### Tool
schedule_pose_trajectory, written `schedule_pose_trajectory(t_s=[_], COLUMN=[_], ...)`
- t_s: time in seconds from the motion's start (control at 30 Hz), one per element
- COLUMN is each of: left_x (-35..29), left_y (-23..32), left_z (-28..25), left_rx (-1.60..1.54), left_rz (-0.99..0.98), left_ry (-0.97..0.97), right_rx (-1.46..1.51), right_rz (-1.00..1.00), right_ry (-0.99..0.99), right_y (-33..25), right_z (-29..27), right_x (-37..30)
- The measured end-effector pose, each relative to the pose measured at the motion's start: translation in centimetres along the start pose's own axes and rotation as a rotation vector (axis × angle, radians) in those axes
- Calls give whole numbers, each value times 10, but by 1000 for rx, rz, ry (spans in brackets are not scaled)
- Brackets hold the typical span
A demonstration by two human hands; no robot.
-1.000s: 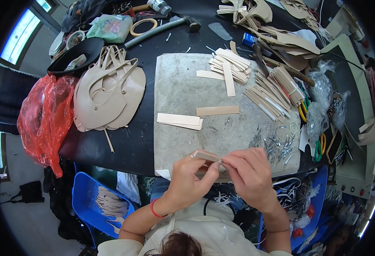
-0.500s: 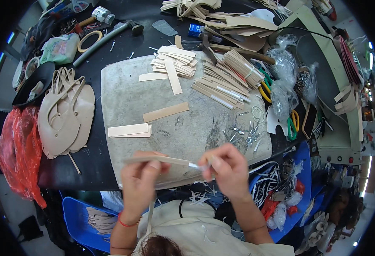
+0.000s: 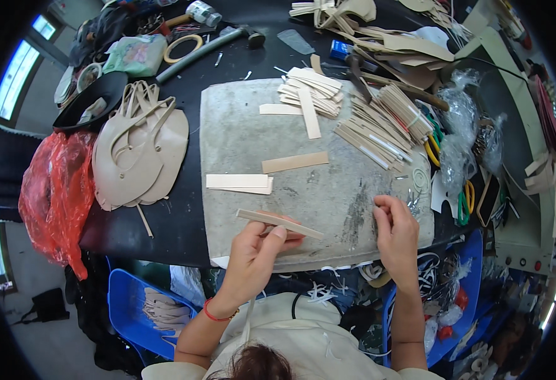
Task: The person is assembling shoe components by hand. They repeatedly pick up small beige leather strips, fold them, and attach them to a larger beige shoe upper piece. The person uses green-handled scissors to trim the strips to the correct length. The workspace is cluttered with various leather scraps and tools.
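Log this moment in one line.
left hand: holding beige strip | right hand: nearest small metal pieces | grey board: pale strips on top

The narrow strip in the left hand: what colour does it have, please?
The strip is light beige; it shows best in the head view.

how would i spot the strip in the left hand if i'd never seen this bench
Find the grey board on the black table. Over its near part, the left hand holds a narrow beige strip. Unlike the loose strips lying farther back, this one is gripped.
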State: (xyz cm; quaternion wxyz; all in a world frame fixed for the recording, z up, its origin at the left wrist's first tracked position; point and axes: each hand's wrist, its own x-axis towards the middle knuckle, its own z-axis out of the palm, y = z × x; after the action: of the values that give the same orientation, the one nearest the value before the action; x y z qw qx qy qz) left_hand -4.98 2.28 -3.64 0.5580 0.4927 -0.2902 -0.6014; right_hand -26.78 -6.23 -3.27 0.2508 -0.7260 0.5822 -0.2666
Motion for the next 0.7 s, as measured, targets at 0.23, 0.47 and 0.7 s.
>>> schedule_pose_trajectory(t_s=[0.23, 0.47, 0.7], left_x=[-1, -2, -2], left_y=[-3, -1, -1], left_z=[-3, -6, -8], left_rx=[-75, -63, -57], left_rz=[-53, -59, -76], left_ry=[-19, -26, -66], right_rx=[486, 652, 665], right_rz=[-17, 84, 111], right_ry=[-313, -433, -446], right_y=[-39, -49, -46], right_z=[17, 28, 34], right_x=[-15, -16, -15])
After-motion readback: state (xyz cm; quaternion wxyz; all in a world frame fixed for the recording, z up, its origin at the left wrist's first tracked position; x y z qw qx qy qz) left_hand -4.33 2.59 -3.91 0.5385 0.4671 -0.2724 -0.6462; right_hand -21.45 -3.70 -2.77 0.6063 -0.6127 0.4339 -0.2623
